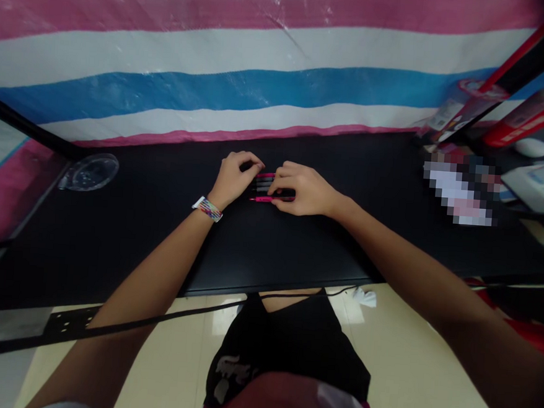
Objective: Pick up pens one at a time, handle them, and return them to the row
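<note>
Several slim pens, pink and dark grey, lie side by side on the black tabletop (157,246) between my hands. The nearest is a pink pen (262,199). My left hand (233,178), with a multicoloured band (209,208) on its wrist, has thumb and forefinger closed at the left ends of the row. From the other side, my right hand (306,191) curls its fingers over the right part of the pens, its fingertips pressed on them. That hand covers much of the right ends.
A clear round plastic lid or dish (92,171) sits at the left rear. On the right stand a clear cup (477,97), a white mouse-like object (532,147) and a blurred packet (461,192). A striped sheet (243,87) hangs behind. A black cable (208,311) crosses below the table edge.
</note>
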`<state>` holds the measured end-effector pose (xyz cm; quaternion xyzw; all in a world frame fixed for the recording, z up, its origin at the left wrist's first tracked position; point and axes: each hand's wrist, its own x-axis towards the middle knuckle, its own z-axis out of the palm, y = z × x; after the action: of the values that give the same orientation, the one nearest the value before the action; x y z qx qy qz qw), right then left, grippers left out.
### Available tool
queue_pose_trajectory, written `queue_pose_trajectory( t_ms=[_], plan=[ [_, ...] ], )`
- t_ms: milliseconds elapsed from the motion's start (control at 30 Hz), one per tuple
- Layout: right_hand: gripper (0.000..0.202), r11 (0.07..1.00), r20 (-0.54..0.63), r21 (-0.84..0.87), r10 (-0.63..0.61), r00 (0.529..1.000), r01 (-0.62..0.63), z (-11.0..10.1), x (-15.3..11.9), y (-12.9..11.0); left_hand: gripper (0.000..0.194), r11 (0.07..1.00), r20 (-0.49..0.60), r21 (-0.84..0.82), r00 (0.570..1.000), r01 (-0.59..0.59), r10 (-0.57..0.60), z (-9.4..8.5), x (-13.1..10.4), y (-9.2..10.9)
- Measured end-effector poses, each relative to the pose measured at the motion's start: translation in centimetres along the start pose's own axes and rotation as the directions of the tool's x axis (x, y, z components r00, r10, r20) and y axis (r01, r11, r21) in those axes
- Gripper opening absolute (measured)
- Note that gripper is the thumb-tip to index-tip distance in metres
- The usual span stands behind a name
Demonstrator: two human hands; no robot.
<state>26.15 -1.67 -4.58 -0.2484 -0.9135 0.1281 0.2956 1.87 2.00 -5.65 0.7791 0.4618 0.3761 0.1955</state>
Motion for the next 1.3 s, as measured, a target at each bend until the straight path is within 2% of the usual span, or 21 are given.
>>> queue_pose_trajectory(
  t_ms=[167,267,367,467,567,667,800,933,1067,1233,1300],
  plan=[
    [0.021,0.998,0.038,0.062,0.019,0.999,-0.021,0.2,0.0,-0.2,0.013,0.997,-0.029,0.071,0.999,-0.039,0.041,-0.2,-0.2,1.0],
    [0.016,0.983,-0.042,0.171,0.072,0.997,-0.064,0.3,0.1,0.0,0.027,0.994,-0.050,0.068,0.995,-0.085,0.088,-0.3,-0.4,1.5],
    [0.015,0.948,-0.159,0.287,0.187,0.969,-0.136,0.0,0.4,0.4,0.043,0.986,-0.078,0.058,0.984,-0.156,0.160,-0.4,-0.6,2.1],
    [0.025,0.899,-0.198,0.384,0.303,0.932,-0.211,-0.3,0.5,1.1,0.042,0.982,-0.068,0.027,0.980,-0.187,0.189,-0.3,-0.8,2.6],
    [0.033,0.808,-0.151,0.508,0.423,0.893,-0.297,-0.8,0.5,1.8,0.036,0.986,-0.106,-0.007,0.980,-0.169,0.168,-0.1,-0.8,2.7],
    [0.030,0.693,-0.118,0.627,0.536,0.836,-0.356,-1.5,0.3,2.7,0.029,0.990,-0.196,-0.044,0.973,-0.133,0.121,0.0,-0.6,2.2],
    [0.024,0.530,-0.082,0.770,0.633,0.770,-0.354,-2.2,0.1,3.6,0.020,0.986,-0.274,-0.129,0.959,-0.108,0.069,0.0,-0.2,1.3],
    [0.029,0.428,-0.084,0.852,0.680,0.728,-0.302,-2.2,0.2,3.8,0.022,0.987,-0.260,-0.147,0.965,-0.070,0.030,0.2,-0.1,0.8],
    [0.033,0.428,-0.127,0.865,0.692,0.711,-0.262,-1.8,0.3,4.0,0.034,0.989,-0.235,-0.136,0.972,-0.058,0.025,0.1,-0.1,0.7],
    [0.033,0.491,-0.167,0.826,0.681,0.713,-0.277,-1.0,0.1,4.9,0.066,0.994,-0.182,-0.112,0.983,0.014,-0.034,0.0,0.1,0.6],
    [0.033,0.480,-0.158,0.831,0.689,0.707,-0.282,-0.7,0.0,5.3,0.064,0.988,-0.170,-0.154,0.984,0.033,-0.060,0.1,0.3,0.5]
  ],
)
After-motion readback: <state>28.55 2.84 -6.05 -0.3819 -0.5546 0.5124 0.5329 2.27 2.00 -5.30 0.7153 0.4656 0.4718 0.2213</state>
